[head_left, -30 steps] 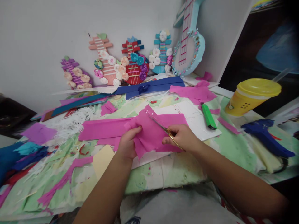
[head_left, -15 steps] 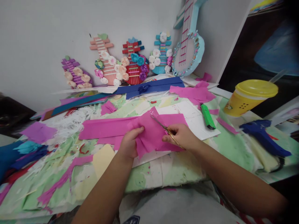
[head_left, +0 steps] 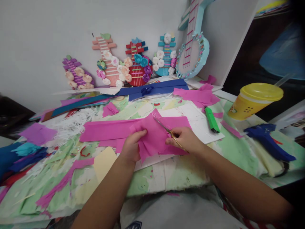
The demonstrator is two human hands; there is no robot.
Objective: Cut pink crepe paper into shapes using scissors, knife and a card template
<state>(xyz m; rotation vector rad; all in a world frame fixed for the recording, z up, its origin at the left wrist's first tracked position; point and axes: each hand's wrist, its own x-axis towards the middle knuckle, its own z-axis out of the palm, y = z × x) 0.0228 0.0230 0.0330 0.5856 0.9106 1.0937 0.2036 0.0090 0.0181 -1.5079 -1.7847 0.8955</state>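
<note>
My left hand (head_left: 133,141) pinches a piece of pink crepe paper (head_left: 152,135), thumb on top and the other fingers hidden beneath it. In my right hand (head_left: 182,140) is a pair of scissors (head_left: 170,131) with gold-coloured handles, its blades pointing up and left across the right side of the paper. Whether the blades are parted is hard to make out. Under both hands lies a longer folded pink crepe strip (head_left: 107,131), with a white board (head_left: 202,127) below it.
A green cutter (head_left: 211,119), a blue glue gun (head_left: 270,140) and a yellow lidded cup (head_left: 256,100) stand to the right. White string (head_left: 77,124) and paper scraps lie left. Several small decorated guitars (head_left: 137,63) lean on the wall.
Both hands, the scissors and the pink paper keep practically the same position. Only the camera view has shifted very slightly.
</note>
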